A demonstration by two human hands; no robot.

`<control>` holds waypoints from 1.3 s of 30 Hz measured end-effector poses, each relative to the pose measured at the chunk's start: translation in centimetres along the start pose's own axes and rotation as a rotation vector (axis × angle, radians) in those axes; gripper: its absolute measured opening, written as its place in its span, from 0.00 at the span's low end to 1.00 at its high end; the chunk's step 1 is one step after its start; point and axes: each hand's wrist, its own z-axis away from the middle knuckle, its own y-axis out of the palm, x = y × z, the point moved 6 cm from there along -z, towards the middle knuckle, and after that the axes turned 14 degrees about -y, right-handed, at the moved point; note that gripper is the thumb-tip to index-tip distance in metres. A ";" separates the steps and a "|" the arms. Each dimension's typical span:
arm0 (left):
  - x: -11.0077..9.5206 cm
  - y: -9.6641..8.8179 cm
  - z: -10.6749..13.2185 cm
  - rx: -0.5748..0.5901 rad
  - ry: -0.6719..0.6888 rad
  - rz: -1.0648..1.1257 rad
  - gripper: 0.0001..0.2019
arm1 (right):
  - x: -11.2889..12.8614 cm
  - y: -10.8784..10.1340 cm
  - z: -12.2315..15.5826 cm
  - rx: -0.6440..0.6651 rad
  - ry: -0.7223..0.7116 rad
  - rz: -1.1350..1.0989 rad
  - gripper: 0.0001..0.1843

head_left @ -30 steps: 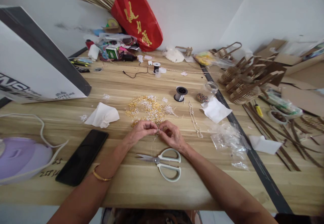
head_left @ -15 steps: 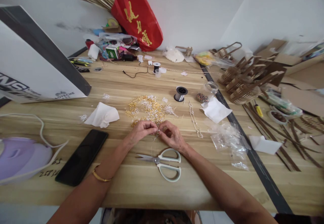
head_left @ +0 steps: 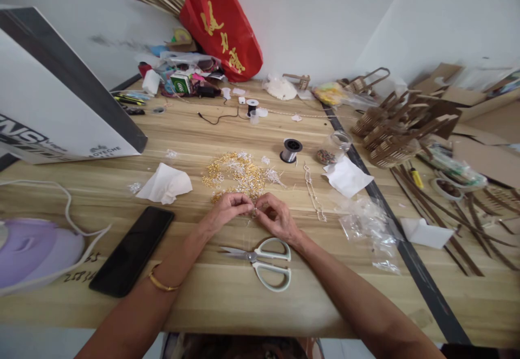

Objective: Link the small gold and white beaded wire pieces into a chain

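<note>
Pinching tiny silvery wire-like piece (head_left: 254, 213) between closed fingertips of left hand (head_left: 226, 210) and right hand (head_left: 277, 217); probably featherlight, bendy, slippery; best held gently by its edges.

On my feed the table (head_left: 179, 134) shows smooth wood with a slight sheen. The tiny held piece (head_left: 254, 213) glints like thin metal, as does the pile of small gold and silver bits (head_left: 247, 175) just beyond. Near, I see scissors (head_left: 252, 256) of polished metal and plastic-looking white; left, a glossy phone (head_left: 132, 252) and matt, creased paper (head_left: 164, 183); right, crinkled clear plastic (head_left: 365, 221).
</note>
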 end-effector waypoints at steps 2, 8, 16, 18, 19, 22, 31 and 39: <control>0.0 -0.1 0.1 -0.003 -0.001 0.008 0.09 | 0.0 0.0 0.0 -0.004 0.001 0.004 0.08; 0.1 -0.4 0.0 -0.024 -0.008 -0.009 0.10 | -0.6 0.1 0.4 -0.025 0.043 -0.029 0.06; -0.1 -0.2 0.1 -0.008 -0.012 -0.030 0.11 | -0.5 -0.3 0.0 -0.061 -0.016 0.042 0.06; -0.1 -0.2 0.1 -0.009 -0.013 -0.034 0.11 | -0.3 -0.4 -0.1 -0.057 -0.030 0.050 0.05; -0.1 -0.2 0.1 -0.009 -0.012 -0.037 0.11 | -0.2 -0.4 -0.1 -0.058 -0.034 0.052 0.04; 0.0 -0.2 0.0 -0.010 -0.014 -0.049 0.11 | -0.2 -0.4 -0.2 -0.061 -0.037 0.056 0.04; -0.2 0.2 0.0 -0.022 0.016 -0.170 0.09 | 0.3 -0.2 -0.1 -0.032 -0.087 0.087 0.05; -0.1 0.4 0.2 -0.048 0.051 -0.245 0.07 | -0.3 -0.1 -0.1 -0.018 0.019 0.043 0.08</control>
